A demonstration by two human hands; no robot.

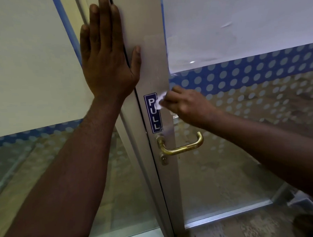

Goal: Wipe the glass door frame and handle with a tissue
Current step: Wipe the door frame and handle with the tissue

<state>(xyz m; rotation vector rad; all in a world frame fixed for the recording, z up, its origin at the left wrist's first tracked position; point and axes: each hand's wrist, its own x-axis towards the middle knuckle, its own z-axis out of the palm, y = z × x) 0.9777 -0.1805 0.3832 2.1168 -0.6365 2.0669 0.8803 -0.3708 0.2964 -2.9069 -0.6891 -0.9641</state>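
A grey metal door frame (153,64) runs down the middle of the head view between two glass panels. My left hand (106,54) lies flat and open against the frame and the door gap, fingers pointing up. My right hand (185,104) is closed on a small crumpled white tissue (159,100), which it presses on the frame at the top of a blue PULL sticker (153,116). Below the sticker sits a brass lever handle (182,146) with a keyhole under it; neither hand touches it.
The right glass panel (241,96) carries a white film above, a blue dotted band, and clear glass below. The left glass panel (33,70) looks the same. A speckled floor (246,227) shows at the bottom, with a dark shoe tip (311,224) at the right corner.
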